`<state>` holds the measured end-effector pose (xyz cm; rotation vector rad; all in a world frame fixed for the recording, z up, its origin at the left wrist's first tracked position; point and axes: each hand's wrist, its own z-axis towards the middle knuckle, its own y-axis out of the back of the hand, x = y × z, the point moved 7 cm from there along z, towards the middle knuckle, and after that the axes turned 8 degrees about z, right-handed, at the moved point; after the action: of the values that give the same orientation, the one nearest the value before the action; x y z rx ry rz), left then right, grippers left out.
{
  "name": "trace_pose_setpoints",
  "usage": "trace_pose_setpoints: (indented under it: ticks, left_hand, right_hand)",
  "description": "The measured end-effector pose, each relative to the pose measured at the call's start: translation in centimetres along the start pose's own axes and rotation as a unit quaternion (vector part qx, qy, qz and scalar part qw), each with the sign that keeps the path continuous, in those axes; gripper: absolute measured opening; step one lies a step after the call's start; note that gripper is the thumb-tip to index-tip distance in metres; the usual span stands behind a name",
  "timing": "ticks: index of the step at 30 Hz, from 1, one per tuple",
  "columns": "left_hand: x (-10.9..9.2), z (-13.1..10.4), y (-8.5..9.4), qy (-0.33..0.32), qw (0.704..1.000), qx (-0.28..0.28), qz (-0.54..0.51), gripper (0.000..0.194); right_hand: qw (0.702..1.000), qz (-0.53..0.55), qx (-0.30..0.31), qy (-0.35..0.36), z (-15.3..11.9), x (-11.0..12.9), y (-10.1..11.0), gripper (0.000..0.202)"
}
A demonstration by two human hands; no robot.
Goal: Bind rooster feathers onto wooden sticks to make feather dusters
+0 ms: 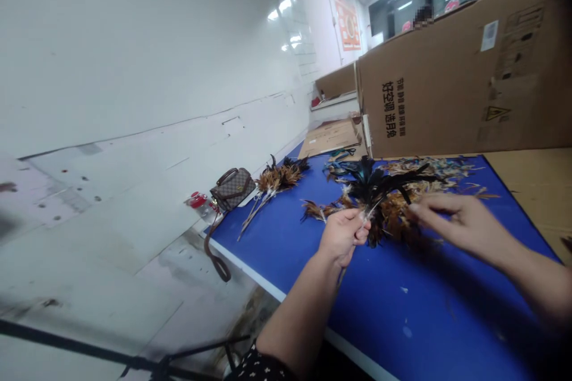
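My left hand (344,235) is closed round the stem of a bunch of black feathers (369,184), held upright above the table. A thin stick shows below the fist. To its right, my right hand (465,226) has thumb and fingers pinched at the drooping tip of one long black feather. Brown feathers (395,217) lie behind and beneath the bunch, partly hidden by it. A small brown feather piece (314,210) rests to the left of my left hand.
Finished-looking brown and black feather sprays on sticks (279,178) lie on the blue tabletop (277,250). Beyond them are a checked handbag (235,189) and a red-capped bottle (202,205) by the wall. Pale loose feathers (442,169) lie before a large cardboard box (447,95).
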<state>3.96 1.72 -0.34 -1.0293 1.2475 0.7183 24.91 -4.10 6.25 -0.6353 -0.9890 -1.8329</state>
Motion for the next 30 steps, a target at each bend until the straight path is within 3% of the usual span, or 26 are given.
trace_pose_setpoints:
  ticks: [3,6,11,17,30]
  left_hand:
    - [0.0,-0.8,-0.4,-0.004,1.0,0.014,0.002,0.054]
    - [0.3,-1.5,-0.8,-0.006,1.0,0.015,0.017,0.051]
    - [1.5,-2.0,-0.8,-0.006,0.998,-0.002,0.063,0.044]
    - [1.9,-2.1,0.2,-0.019,0.994,-0.04,0.1,0.045]
    - [1.9,-3.0,0.2,0.009,0.997,-0.016,0.08,0.054]
  right_hand:
    - [0.991,0.099,0.076,-0.046,-0.3,-1.2,-4.4,0.056]
    - [0.983,0.162,0.058,-0.072,-0.7,-1.2,-6.1,0.057]
    - [0.973,0.201,0.053,-0.103,-1.3,-1.0,-6.6,0.059]
    - [0.97,0.203,0.046,-0.128,-1.8,-2.4,-7.3,0.06]
    - [0.967,0.212,-0.006,-0.139,-2.2,-3.3,-7.7,0.06]
